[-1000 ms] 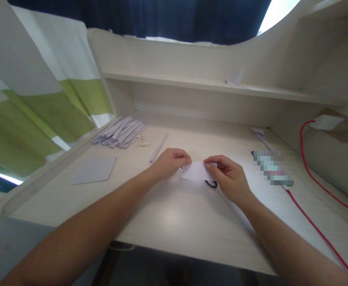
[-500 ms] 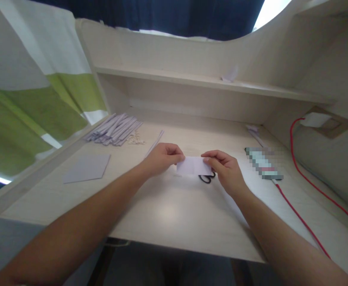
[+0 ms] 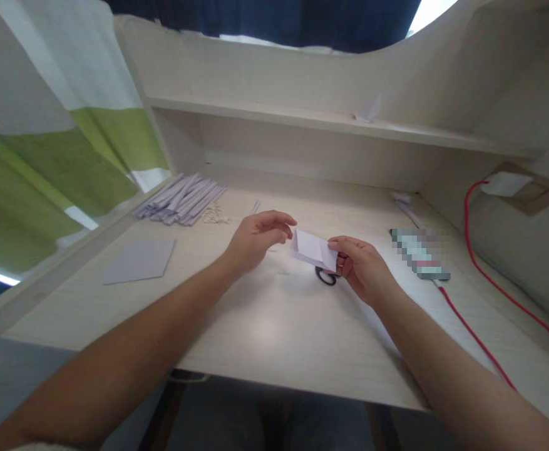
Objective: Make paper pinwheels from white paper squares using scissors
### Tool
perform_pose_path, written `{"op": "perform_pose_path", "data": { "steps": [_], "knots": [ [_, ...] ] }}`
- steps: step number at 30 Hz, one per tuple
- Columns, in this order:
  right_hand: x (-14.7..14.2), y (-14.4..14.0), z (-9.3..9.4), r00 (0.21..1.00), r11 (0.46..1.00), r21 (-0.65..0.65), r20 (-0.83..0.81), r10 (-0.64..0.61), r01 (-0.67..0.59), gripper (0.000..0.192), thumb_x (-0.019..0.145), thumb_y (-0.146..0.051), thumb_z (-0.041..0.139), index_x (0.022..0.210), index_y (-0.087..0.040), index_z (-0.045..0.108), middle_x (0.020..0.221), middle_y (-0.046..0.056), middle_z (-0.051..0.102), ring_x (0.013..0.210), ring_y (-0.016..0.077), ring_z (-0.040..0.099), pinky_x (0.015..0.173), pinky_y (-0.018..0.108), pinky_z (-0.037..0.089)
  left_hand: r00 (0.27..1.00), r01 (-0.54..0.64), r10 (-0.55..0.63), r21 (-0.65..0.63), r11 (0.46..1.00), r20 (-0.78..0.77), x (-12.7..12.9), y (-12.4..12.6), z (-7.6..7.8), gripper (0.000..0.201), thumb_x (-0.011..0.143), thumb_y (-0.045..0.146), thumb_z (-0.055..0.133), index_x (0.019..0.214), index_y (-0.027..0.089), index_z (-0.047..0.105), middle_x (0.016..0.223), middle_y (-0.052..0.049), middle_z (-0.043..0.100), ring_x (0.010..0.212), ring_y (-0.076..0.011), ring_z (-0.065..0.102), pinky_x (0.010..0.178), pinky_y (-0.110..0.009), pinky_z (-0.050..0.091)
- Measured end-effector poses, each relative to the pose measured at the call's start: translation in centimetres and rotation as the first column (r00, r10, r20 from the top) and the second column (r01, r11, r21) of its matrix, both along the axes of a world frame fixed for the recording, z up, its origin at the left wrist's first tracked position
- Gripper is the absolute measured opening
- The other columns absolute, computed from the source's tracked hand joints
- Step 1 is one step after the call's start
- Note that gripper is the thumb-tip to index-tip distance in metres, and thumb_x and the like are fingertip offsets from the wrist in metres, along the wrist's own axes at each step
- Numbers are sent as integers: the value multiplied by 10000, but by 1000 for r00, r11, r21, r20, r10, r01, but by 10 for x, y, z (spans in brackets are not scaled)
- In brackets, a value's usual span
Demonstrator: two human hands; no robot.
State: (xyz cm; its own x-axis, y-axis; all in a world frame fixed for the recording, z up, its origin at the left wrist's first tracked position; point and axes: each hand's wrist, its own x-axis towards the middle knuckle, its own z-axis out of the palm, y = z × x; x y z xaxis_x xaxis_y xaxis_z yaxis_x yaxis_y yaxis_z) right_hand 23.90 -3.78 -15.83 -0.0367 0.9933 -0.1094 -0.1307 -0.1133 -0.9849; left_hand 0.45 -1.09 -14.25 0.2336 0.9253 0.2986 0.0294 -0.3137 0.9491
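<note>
A small folded piece of white paper (image 3: 312, 248) is pinched at its right end by my right hand (image 3: 363, 263), above the desk. Its left end tilts up, and its folded layers stand slightly apart. Just left of it is my left hand (image 3: 261, 239), fingers apart and nothing held, its tips close to the paper's edge. Below the paper lie scissors; only their black handle loops (image 3: 325, 276) show, the rest being hidden. A thin rolled paper strip (image 3: 255, 207) pokes out behind my left hand.
At the back left lies a pile of rolled paper sticks (image 3: 183, 199) beside small pale bits (image 3: 216, 215). A flat paper sheet (image 3: 140, 260) is nearer. On the right are a phone (image 3: 417, 255) and its red cable (image 3: 476, 341). A shelf (image 3: 278, 116) crosses the back.
My left hand has let go of the paper and opened. In my right hand the paper has turned, its left end rising and its folds loosening.
</note>
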Motion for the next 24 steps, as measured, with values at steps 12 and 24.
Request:
{"op": "perform_pose_path", "data": {
  "steps": [12,24],
  "knots": [
    [-3,-2,2,998,997,-46,24,61,-60,345,714,-482,853,778,-170,720,665,24,645,551,142,559,483,252,471,955,-46,78,114,992,-286,7,-6,-12,236,884,365,662,876,169,793,830,-24,752,740,-148,636,662,-247,464],
    [-8,-6,-6,951,990,133,308,12,-56,293,729,-420,859,832,-169,748,720,43,725,544,158,616,497,284,523,890,-142,219,214,966,-400,10,-7,-14,293,909,401,624,724,177,661,698,10,651,677,-143,563,625,-266,377]
  ]
}}
